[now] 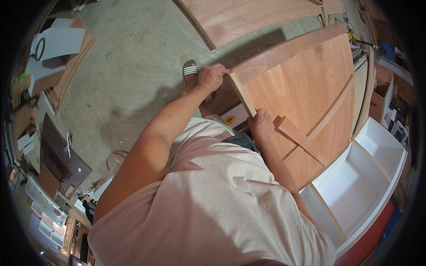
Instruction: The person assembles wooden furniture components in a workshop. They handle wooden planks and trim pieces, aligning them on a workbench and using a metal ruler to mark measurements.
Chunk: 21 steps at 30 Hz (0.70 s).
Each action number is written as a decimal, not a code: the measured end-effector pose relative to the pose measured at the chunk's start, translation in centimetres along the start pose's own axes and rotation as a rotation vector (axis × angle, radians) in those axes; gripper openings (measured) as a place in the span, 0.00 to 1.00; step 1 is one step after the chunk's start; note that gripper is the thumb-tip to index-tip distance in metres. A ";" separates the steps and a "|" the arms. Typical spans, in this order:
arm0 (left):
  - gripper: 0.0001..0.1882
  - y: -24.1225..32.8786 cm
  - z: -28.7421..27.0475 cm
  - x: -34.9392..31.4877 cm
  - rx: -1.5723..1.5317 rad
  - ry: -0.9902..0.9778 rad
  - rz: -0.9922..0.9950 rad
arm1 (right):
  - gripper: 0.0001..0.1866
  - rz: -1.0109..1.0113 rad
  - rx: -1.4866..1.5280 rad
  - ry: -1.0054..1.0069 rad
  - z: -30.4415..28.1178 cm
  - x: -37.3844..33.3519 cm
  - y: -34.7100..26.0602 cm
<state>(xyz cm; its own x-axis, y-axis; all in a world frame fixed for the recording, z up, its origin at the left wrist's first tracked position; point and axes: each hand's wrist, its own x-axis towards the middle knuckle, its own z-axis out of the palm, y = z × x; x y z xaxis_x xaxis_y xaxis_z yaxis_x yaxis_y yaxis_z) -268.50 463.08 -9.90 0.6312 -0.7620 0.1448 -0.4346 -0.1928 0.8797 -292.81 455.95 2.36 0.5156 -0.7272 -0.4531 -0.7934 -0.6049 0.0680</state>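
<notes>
From here I see a pale, straight wood strip point(243, 94) along the short edge of a smooth, reddish-grained plywood panel point(306, 84). The left hand point(212, 76) pinches its far corner with bent fingers; the right hand point(262, 126) curls around the near end. Just beside that hand, a short flat batten point(303, 139) lies across a longer batten point(335, 105). A white compartmented cabinet point(353, 186) crowds the panel's right side, above rough concrete floor point(128, 48).

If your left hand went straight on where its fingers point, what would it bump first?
The board's corner, most likely: the left hand's fingertips are right by it, maybe already touching. Depth is hard to judge here.
</notes>
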 end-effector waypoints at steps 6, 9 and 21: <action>0.05 -0.3 0.1 0.0 0.010 -0.008 0.005 | 0.15 0.004 -0.024 0.042 1.4 0.5 0.3; 0.05 -0.2 0.0 0.0 -0.002 -0.018 0.016 | 0.14 -0.010 -0.024 0.056 1.9 0.5 0.4; 0.07 -0.5 -0.2 0.1 0.001 -0.057 0.044 | 0.12 0.000 -0.038 0.053 2.2 0.7 0.4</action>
<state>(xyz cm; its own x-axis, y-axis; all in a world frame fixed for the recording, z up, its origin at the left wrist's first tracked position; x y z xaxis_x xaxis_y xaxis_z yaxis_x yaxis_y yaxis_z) -268.10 463.21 -10.23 0.5738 -0.8039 0.1568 -0.4616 -0.1593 0.8727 -293.47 455.95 0.10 0.5328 -0.7431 -0.4050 -0.7812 -0.6159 0.1023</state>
